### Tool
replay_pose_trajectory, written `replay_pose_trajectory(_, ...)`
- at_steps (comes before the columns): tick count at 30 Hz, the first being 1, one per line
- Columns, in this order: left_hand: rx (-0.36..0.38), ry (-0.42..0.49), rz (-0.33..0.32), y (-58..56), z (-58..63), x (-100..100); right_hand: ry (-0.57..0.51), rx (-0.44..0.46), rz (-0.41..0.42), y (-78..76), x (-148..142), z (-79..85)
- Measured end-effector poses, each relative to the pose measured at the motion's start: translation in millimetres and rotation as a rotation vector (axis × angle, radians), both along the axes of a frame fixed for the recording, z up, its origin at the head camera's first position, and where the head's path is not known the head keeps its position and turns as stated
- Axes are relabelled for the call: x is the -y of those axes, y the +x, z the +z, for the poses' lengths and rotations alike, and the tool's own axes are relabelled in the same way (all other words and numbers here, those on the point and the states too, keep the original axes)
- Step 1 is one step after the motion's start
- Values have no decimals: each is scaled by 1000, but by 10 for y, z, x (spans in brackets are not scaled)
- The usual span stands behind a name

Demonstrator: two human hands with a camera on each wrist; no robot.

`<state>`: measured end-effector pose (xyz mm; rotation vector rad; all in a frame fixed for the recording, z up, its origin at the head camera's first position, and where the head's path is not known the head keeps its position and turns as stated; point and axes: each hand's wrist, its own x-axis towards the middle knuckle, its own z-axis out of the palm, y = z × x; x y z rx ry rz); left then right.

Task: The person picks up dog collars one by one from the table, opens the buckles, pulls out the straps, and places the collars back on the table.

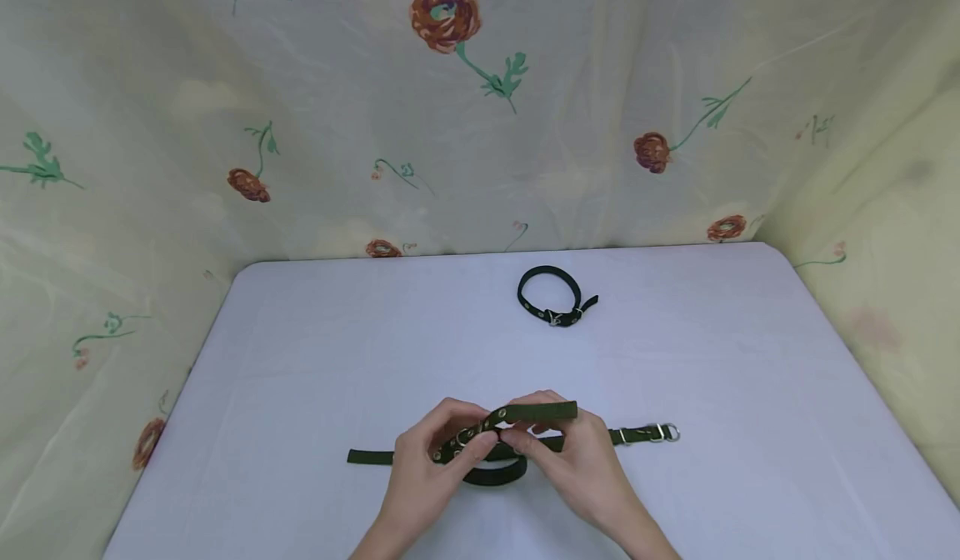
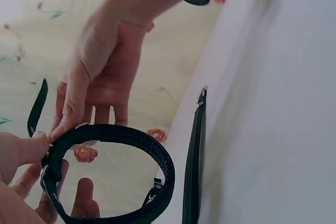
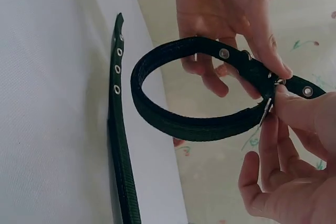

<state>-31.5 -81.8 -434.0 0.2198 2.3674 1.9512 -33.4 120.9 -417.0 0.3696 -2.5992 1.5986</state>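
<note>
Fingers of the left hand [image 1: 433,452] and right hand [image 1: 579,458] pinch the collar [image 1: 495,477], which seems almost buckled. Around it, the surface [image 1: 300,360] has lots of room, its back edge [image 1: 450,257] well away. A strap [image 1: 369,457] poking out both sides of it looks not done; behind it, a ring [image 1: 566,319] looks done.

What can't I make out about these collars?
Head view: middle of the flat green fabric collar, partly hidden by left hand, right hand and looped green fabric collar.
Left wrist view: one end of the flat collar, cut off by bottom edge.
Head view: eyelets on the round black fabric collar, too small to count.
</note>
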Motion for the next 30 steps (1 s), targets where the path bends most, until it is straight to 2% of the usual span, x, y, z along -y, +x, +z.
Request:
replay_pose_trajectory(4,178,55,-2,-17,42,9,46,72,47,-16,-7,16)
replay_pose_trajectory(8,307,96,-31,-31,37,27,26,123,162,-46,-61,4)
replay_pose_trajectory(13,363,109,-67,-39,10,42,-46,256,273,-77,-123,-3)
replay_pose_trajectory(16,383,125,-86,-45,15,43,-127,360,300,-86,-133,-22)
replay_pose_trajectory(19,417,154,-93,-50,28,46,-172,382,299,-77,-125,-49)
replay_pose_trajectory(20,426,160,-91,-51,29,46,-169,354,295,-69,-115,-59)
replay_pose_trajectory(22,443,166,-78,-56,27,46,-120,217,283,-46,-90,-83)
replay_pose_trajectory(25,459,175,-52,-65,15,45,-4,-93,241,-13,-45,-121)
replay_pose_trajectory(27,460,176,-34,-76,6,46,58,-264,200,-1,-25,-139)
replay_pose_trajectory(29,457,177,-25,-85,-1,48,79,-361,179,-2,-19,-157)
replay_pose_trajectory(30,456,177,-23,-89,-3,47,81,-373,169,-1,-19,-163)
